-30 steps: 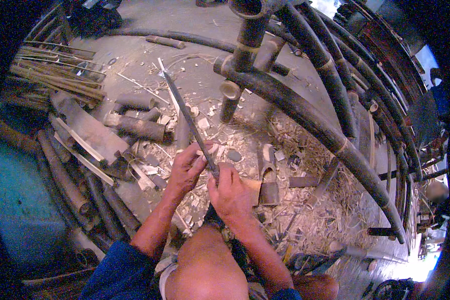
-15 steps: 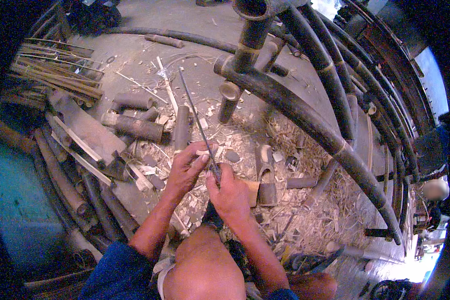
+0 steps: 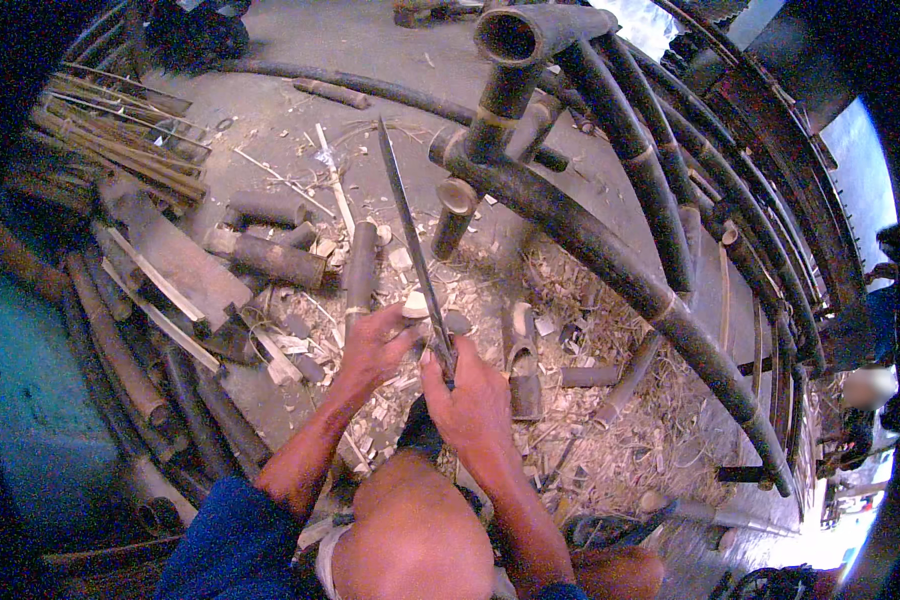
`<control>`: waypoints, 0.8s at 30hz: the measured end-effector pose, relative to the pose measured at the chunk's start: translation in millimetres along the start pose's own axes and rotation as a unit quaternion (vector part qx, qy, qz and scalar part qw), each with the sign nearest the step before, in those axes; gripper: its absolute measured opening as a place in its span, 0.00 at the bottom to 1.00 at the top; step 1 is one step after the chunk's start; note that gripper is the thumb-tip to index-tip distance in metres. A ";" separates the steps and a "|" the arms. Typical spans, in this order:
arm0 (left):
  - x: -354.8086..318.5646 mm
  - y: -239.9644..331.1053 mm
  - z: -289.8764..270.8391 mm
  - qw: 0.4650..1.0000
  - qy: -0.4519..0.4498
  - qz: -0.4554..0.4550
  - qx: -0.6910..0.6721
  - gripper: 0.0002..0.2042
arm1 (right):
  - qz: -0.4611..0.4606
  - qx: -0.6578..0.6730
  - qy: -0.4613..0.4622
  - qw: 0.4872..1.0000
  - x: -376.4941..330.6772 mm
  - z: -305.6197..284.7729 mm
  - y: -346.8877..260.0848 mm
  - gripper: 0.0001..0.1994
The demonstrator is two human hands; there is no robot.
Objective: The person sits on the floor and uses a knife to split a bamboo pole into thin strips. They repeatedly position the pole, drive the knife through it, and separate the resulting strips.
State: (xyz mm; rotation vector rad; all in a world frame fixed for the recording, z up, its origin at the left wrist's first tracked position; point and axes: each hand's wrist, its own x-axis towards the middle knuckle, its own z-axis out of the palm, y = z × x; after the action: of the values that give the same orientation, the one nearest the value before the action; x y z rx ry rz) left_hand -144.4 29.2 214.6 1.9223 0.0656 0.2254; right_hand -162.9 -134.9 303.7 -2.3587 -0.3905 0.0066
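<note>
In the head view, the long-bladed knife [image 3: 407,222] is now standing steeper than a second ago, and the small bamboo piece [image 3: 415,305] is showing more pale face, suggesting both are being realigned. At mid-frame, the right hand [image 3: 470,397] is gripping the knife's lower end; the left hand [image 3: 375,347] is pinching the piece. The blade is pointing toward the upper frame, its long axis leaning slightly left.

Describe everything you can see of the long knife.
The long knife has a narrow, dark, metal-looking blade tapering to a point. It points away from the person, leaning a little left, above the floor. The right hand grips its handle, which is mostly hidden. Whether the blade touches the pale piece in the left hand is unclear.
</note>
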 end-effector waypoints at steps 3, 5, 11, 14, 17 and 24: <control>-4.5 2.6 -2.9 1.000 0.009 0.006 0.003 0.13 | -0.079 -0.034 0.016 0.996 -0.4 0.7 -5.2 0.16; -7.3 5.8 -2.9 0.992 -0.009 -0.047 0.113 0.14 | -0.085 -0.061 0.005 0.994 2.7 -1.9 -15.4 0.15; -12.6 52.0 -42.7 0.988 -0.003 0.078 0.131 0.16 | -0.039 0.007 0.011 0.999 7.3 -37.4 -41.2 0.21; 1.7 85.7 -77.4 0.970 -0.013 0.082 0.230 0.16 | -0.064 -0.073 -0.023 0.995 13.9 -22.4 -21.4 0.17; 18.5 112.8 -94.2 0.963 0.111 0.072 0.234 0.12 | -0.092 -0.130 -0.044 0.986 20.6 13.9 13.4 0.15; 84.9 192.0 -114.5 0.819 0.259 0.439 0.264 0.09 | -0.110 -0.061 -0.033 0.991 9.2 -46.0 -39.6 0.14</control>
State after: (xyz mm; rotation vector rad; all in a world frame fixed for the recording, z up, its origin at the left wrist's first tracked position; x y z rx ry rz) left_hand -94.9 79.4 443.1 2.2580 -0.4588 1.4860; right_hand -159.8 -136.1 365.0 -2.4276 -0.7006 -0.0444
